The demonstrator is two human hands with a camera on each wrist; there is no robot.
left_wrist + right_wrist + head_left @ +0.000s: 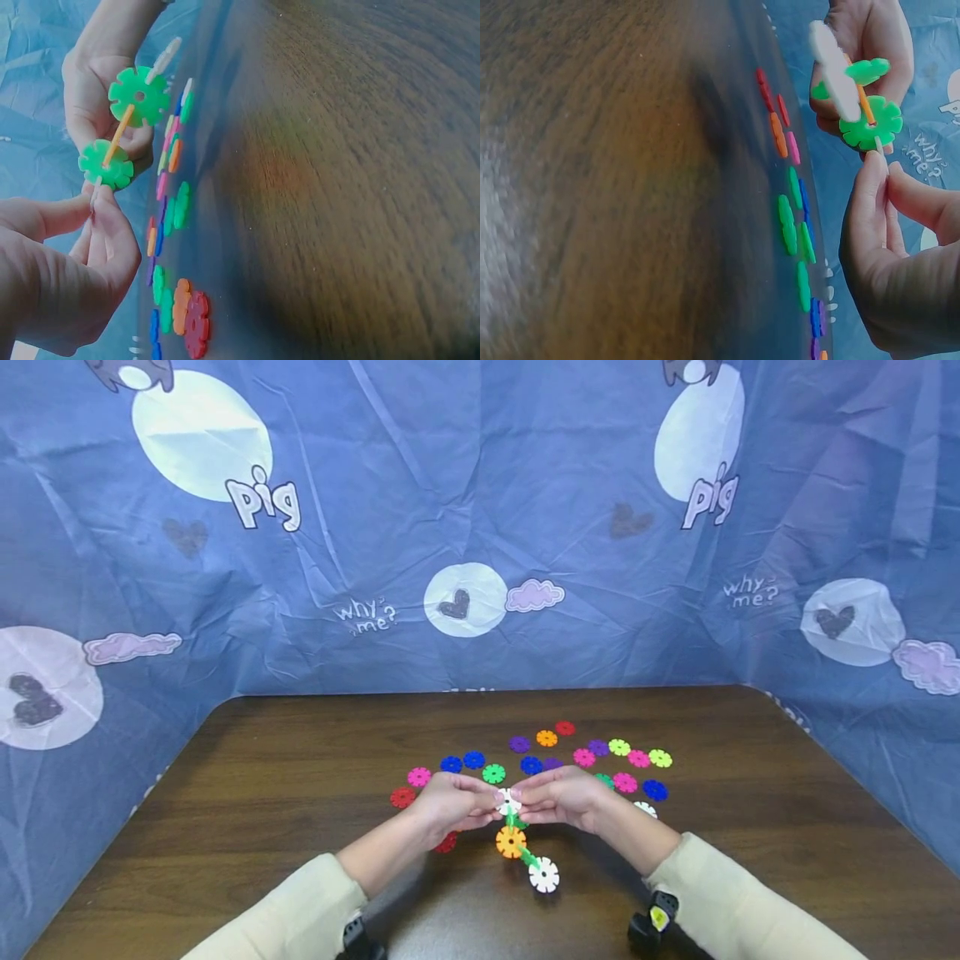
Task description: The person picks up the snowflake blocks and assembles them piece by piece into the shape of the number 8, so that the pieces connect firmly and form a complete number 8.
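Both hands are together above the middle of the table, pinching one white notched plastic disc (508,802) from either side. My left hand (454,803) has thumb and fingers on its left edge; my right hand (564,797) grips the right edge. From that disc a chain of slotted-together discs runs toward me: a green disc (106,163), an orange disc (511,842), another green disc (140,95) and a white end disc (543,875). In both wrist views the held white disc shows only as a thin edge between the fingertips.
Loose discs in several colours lie flat on the brown wooden table (285,760) beyond and beside the hands, among them a red disc (402,797), a blue disc (655,790) and a yellow disc (660,758). A blue printed cloth (420,510) hangs behind the table.
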